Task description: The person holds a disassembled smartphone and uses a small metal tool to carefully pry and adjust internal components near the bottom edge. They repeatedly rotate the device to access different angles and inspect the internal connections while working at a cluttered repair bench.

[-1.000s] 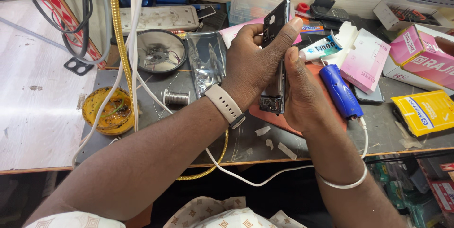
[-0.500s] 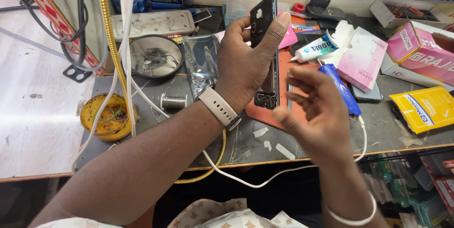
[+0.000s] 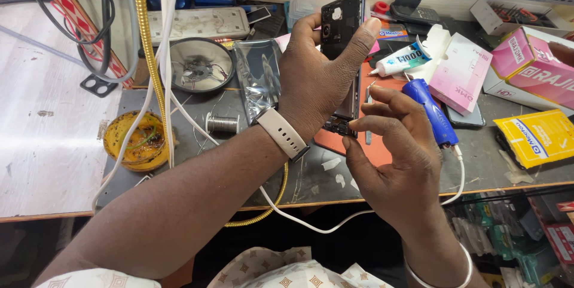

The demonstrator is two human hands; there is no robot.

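Note:
My left hand [image 3: 317, 79] grips an opened dark phone [image 3: 342, 25] upright, fingers wrapped over its top edge, its bare inner frame facing me. A pale watch band circles that wrist. My right hand [image 3: 394, 144] hovers just right of the phone's lower end, thumb and forefinger pinched near the bottom edge; whether they hold a tiny part I cannot tell. A blue pen-shaped tool [image 3: 431, 112] with a white cable lies on the bench just beyond the right hand.
A round metal dish [image 3: 200, 66], a solder spool [image 3: 222, 123] and a yellow flux tin [image 3: 136, 141] sit left. A glue tube [image 3: 397, 61], pink boxes [image 3: 463, 73] and a yellow packet [image 3: 538, 138] lie right. White cables and a gold hose hang at left.
My right hand has come off the phone's back and dropped to its lower end with fingers pinched. The left hand has tilted the phone up slightly.

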